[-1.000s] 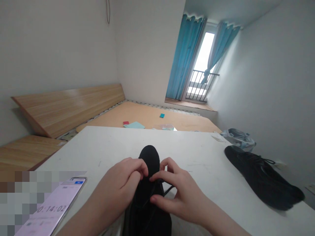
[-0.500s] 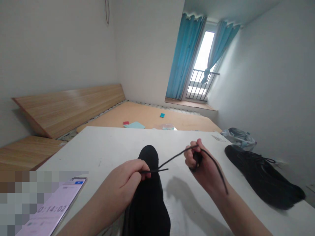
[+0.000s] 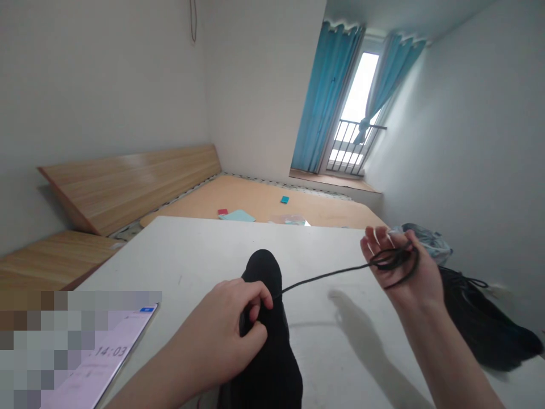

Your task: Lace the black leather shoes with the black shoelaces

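Stretching lace (image 3: 326, 275) from shoe (image 3: 272, 363) to right hand (image 3: 415, 284), looped over loosely open palm! Curling left hand (image 3: 234, 332) over shoe, can't tell if gripping. Seeing shoe on bench (image 3: 200, 244), other shoe (image 3: 489, 324) off right, near bag (image 3: 434, 244).

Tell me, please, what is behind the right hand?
Behind the right hand are the white table, a plastic bag and a black shoe. It covers part of the bag and one end of the shoe, so those portions cannot be seen.
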